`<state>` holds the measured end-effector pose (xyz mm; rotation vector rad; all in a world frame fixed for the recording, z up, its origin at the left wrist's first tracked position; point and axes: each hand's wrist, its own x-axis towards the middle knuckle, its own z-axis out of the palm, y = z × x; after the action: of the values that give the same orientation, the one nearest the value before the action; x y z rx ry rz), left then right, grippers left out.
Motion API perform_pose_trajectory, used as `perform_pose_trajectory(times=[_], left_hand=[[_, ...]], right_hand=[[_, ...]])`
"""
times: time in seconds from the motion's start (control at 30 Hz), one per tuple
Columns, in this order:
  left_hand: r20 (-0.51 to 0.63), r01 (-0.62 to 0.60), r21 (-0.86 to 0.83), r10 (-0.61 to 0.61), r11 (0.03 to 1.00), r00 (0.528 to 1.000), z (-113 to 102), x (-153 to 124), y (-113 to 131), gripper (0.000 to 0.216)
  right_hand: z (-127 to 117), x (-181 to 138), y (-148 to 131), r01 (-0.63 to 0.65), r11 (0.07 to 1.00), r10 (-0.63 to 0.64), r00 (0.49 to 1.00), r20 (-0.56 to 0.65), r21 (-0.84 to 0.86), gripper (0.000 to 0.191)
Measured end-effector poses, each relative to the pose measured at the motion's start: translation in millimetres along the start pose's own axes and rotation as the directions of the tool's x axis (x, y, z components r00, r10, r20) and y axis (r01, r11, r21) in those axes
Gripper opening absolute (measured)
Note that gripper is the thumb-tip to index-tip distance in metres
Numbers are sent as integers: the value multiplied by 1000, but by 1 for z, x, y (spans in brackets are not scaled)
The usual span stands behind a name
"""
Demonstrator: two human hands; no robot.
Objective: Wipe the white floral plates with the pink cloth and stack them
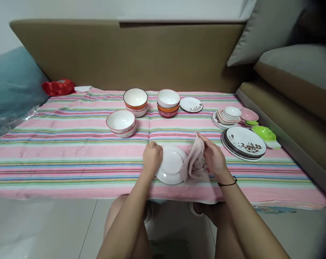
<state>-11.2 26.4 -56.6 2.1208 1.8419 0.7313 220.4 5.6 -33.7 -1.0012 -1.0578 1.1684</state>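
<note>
A plain white plate (171, 164) lies on the striped cloth near its front edge. My left hand (152, 157) is closed on the plate's left rim. My right hand (214, 157) grips a pale pink cloth (194, 162), which hangs over the plate's right side. A black band sits on my right wrist.
Stacked bowls (135, 101) (168, 102) and another bowl stack (121, 123) stand farther back. A small patterned plate (191, 104), a stack of flowered plates (244, 146), small saucers (229, 115) and green dishes (265, 135) lie to the right. A red bag (59, 87) is at the back left. Sofa cushions surround the striped cloth (57, 154).
</note>
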Motion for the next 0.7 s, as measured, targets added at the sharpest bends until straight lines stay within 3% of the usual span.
perform_pose_trajectory(times=[0.1,0.17,0.23,0.33,0.43,0.5,0.6,0.7], left_hand=[[-21,-225,-358,233,906,972,-6,-14,26,26],[11,-260,-584,328,769,945,-16,-24,51,31],[91,-173,-736,349,654,933,-30,-33,76,34],[269,54,-850,344,523,900,-51,-48,103,35],[477,269,-832,377,486,794,-72,-64,113,34],[542,333,-804,377,493,752,-86,-74,114,34],[503,308,-806,311,505,806,-109,-86,117,37],[374,185,-840,298,509,878,-132,-96,124,35]], right_hand=[[-2,-11,-18,20,997,-17,999,45,-71,41],[-1,-21,-33,55,990,-44,995,86,-133,40],[1,-31,-50,123,971,-96,986,136,-206,39],[7,-47,-79,204,930,-152,971,187,-305,41],[12,-63,-108,271,897,-223,959,173,-349,40],[13,-74,-125,310,876,-272,950,153,-370,38],[12,-90,-145,338,849,-299,941,158,-405,37],[10,-104,-160,351,835,-297,936,191,-425,38]])
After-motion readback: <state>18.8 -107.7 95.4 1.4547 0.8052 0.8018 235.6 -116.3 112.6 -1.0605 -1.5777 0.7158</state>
